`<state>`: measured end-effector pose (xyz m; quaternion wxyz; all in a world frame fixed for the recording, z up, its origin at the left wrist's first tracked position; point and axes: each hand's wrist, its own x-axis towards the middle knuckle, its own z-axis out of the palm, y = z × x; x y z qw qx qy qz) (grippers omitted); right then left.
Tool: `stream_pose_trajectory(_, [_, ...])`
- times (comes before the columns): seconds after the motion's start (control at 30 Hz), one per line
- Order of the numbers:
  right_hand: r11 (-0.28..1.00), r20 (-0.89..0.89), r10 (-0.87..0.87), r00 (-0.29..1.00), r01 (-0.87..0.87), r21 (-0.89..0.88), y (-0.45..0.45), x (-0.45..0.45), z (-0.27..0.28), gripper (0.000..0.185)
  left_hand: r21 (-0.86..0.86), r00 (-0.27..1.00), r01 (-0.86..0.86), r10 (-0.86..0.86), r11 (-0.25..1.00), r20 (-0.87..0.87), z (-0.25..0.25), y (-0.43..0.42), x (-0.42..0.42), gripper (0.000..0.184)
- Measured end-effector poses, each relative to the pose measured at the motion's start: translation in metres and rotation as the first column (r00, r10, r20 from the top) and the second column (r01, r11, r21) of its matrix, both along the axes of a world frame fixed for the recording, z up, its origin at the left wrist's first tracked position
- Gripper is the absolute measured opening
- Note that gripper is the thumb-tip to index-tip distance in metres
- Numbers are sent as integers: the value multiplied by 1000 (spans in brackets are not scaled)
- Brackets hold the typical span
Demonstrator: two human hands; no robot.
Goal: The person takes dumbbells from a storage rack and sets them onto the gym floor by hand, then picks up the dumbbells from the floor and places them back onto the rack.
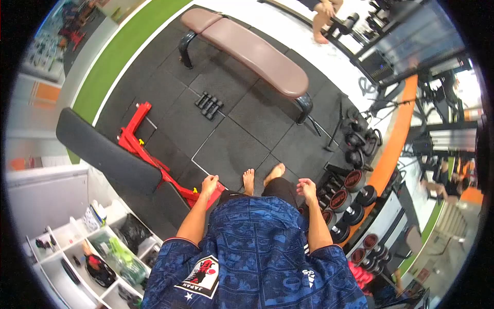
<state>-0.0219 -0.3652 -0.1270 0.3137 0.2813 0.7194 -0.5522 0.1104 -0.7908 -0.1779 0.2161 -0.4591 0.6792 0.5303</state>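
Note:
My left hand [209, 185] hangs in front of my left hip, near the red frame of an adjustable bench [110, 149]. Its fingers curl loosely, and I see nothing in it. On the other side, my right hand [307, 189] is beside my right thigh with its fingers apart and nothing held. A rack of round-headed dumbbells [339, 201] stands close to that hand. Farther ahead on the black mat, several small black dumbbells [209, 105] lie side by side. My bare feet [249, 180] are on the mat between the hands.
A brown padded flat bench [252, 51] crosses the far side of the black mat [236, 136]. Kettlebells [356, 139] line the right edge. White cubbies [77, 257] with belongings stand at the lower left. Another person's leg [320, 26] shows at the top right.

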Motion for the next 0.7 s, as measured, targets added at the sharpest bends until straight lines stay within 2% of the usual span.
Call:
stream_pose_trajectory(0.03, [999, 3, 36, 999, -36, -4, -13, -17, 0, 18, 11, 999, -39, 39, 999, -15, 4, -1, -3, 27])
stream_pose_trajectory(0.07, [998, 8, 69, 998, -69, -10, -27, -31, -1, 18, -59, 998, -45, 43, 997, -40, -13, -6, 1, 31])
stream_pose_trajectory(0.17, [984, 23, 177, 984, -176, -33, -56, -70, -12, 16, -7, 997, -60, 59, 998, -48, 33, -5, -21, 29])
stream_pose_trajectory(0.2, [978, 29, 205, 978, -204, -35, -65, -83, -17, 16, -82, 993, -26, 16, 996, -120, 28, -7, -25, 29])
stream_pose_trajectory(0.33, [964, 35, 265, 964, -263, -49, -100, -138, -40, 17, -68, 990, -62, 52, 996, -132, 23, -24, -51, 27])
stream_pose_trajectory(0.53, [906, 35, 416, 909, -417, 70, -152, -224, -46, 15, -18, 960, -260, 256, 965, -116, 33, -57, -104, 25])
stream_pose_trajectory(0.63, [886, 23, 458, 888, -459, 70, -176, -258, -52, 15, -54, 958, -219, 204, 974, -199, 47, -73, -132, 19])
stream_pose_trajectory(0.7, [883, 6, 466, 885, -465, 67, -194, -276, -55, 15, -58, 962, -216, 202, 975, -183, 51, -81, -149, 19])
